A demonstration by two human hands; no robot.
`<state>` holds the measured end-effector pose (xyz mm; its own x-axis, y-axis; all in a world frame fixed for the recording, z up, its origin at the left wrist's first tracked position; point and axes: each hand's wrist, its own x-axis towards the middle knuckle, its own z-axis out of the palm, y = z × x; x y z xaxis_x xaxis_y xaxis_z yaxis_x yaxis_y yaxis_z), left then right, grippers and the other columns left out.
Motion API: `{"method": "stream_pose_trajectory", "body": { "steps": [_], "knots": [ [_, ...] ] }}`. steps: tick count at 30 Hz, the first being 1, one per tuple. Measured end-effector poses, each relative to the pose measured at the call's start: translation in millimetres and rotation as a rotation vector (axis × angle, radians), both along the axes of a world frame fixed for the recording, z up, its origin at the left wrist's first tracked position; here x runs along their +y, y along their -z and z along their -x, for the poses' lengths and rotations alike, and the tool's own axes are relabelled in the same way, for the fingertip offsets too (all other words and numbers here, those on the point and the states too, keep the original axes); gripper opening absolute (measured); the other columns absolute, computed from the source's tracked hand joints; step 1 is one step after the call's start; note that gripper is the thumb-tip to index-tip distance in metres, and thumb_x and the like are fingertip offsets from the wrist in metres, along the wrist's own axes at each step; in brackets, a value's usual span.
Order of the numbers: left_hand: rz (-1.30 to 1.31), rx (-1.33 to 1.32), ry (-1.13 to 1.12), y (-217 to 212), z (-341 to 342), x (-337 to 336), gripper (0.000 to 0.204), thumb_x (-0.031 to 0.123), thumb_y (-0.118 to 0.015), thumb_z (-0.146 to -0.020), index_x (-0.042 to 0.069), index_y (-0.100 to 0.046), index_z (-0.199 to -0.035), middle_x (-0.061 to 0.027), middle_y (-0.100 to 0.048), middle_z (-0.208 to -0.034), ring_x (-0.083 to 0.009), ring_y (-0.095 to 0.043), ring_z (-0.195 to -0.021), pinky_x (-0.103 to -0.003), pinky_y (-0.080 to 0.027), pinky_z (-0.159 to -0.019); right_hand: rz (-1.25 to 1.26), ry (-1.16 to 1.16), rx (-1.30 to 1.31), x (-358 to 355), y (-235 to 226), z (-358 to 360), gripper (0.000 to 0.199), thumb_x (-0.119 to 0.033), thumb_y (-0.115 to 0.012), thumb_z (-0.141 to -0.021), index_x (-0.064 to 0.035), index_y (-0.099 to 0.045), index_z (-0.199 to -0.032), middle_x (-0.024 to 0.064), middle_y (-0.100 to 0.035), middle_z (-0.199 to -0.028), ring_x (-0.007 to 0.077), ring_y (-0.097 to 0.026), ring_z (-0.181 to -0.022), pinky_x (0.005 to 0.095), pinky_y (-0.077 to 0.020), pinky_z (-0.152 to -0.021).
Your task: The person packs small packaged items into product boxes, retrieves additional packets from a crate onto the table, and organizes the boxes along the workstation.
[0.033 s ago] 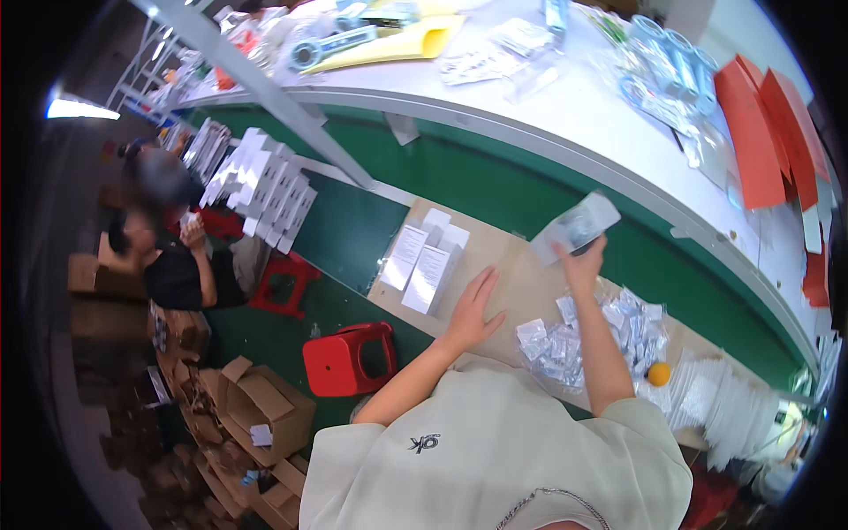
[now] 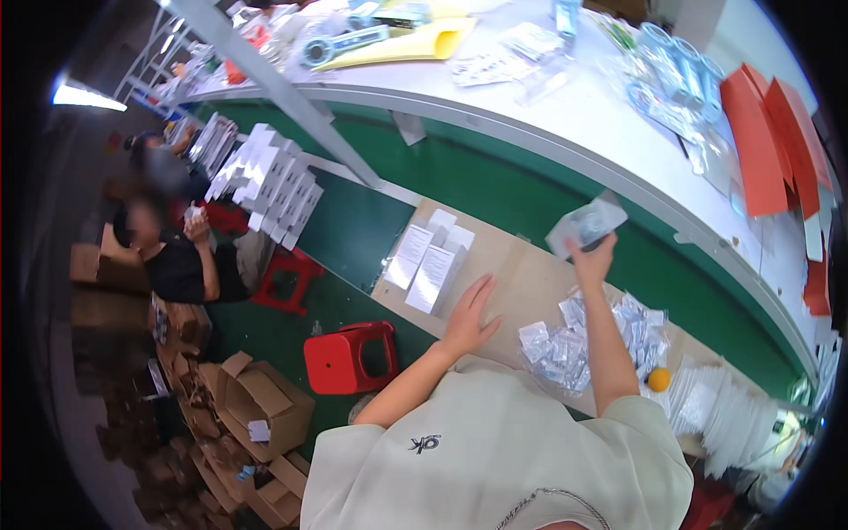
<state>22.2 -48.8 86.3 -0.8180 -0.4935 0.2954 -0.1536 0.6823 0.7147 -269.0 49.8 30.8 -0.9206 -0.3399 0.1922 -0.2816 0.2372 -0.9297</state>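
Up over the far side of the bench, my right hand (image 2: 594, 258) is closed on a white box (image 2: 565, 228). A pale grey-blue patch shows on its face, blurred, so I cannot tell whether it is print or contents. My left hand (image 2: 471, 322) lies near the bench's front edge, fingers stretched out and holding nothing. To its left, white cartons (image 2: 433, 278) stand close together on the tan bench top (image 2: 499, 274). Below my right forearm spreads a pile of small clear packets (image 2: 561, 353), partly hidden by that arm.
A yellow ball (image 2: 659, 380) and stacked white sheets (image 2: 720, 406) lie right of the packets. Beyond runs a raised white shelf (image 2: 609, 115) with orange-red folders (image 2: 764, 146). At left are a red stool (image 2: 349, 360), stacked white boxes (image 2: 269, 181), open cardboard cartons (image 2: 265, 402) and seated people (image 2: 181, 265).
My right hand and the white box have shifted slightly right, and the box's tilt differs a little. My left hand stays nearly in place. The whole view has moved slightly.
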Motion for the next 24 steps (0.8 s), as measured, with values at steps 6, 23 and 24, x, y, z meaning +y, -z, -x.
{"method": "stream_pose_trajectory", "body": {
  "steps": [6,23,24],
  "knots": [
    [-0.121,-0.099,-0.124,22,-83,-7,0.053,0.012,-0.074,-0.080,0.005,-0.057,-0.129,-0.0173,-0.055,-0.135,-0.0355,-0.057,-0.120,-0.041,-0.047,-0.100,-0.153,0.204,0.196,-4,29,70,0.093,-0.027,-0.091,-0.066,0.0065,-0.040,-0.136,0.0248,-0.053,-0.129,0.0361,-0.052,-0.123,0.0434,-0.0400,-0.106],
    [-0.316,-0.414,-0.448,89,-94,-191,0.070,0.028,-0.078,-0.079,-0.003,-0.049,-0.135,-0.0246,-0.060,-0.124,-0.0405,-0.057,-0.117,-0.044,-0.046,-0.101,-0.331,-0.390,-0.838,-78,53,-249,0.085,-0.032,-0.071,-0.091,0.0023,-0.019,-0.149,0.0234,-0.053,-0.122,0.0272,-0.067,-0.089,0.0355,-0.0568,-0.069],
    [-0.317,-0.406,-0.450,98,-95,-193,0.070,0.028,-0.078,-0.079,-0.003,-0.049,-0.135,-0.0246,-0.060,-0.124,-0.0405,-0.057,-0.117,-0.044,-0.046,-0.101,-0.324,-0.424,-0.794,-83,62,-251,0.082,-0.029,-0.069,-0.093,0.0015,-0.019,-0.149,0.0242,-0.053,-0.124,0.0278,-0.067,-0.090,0.0353,-0.0572,-0.069]
  ]
}}
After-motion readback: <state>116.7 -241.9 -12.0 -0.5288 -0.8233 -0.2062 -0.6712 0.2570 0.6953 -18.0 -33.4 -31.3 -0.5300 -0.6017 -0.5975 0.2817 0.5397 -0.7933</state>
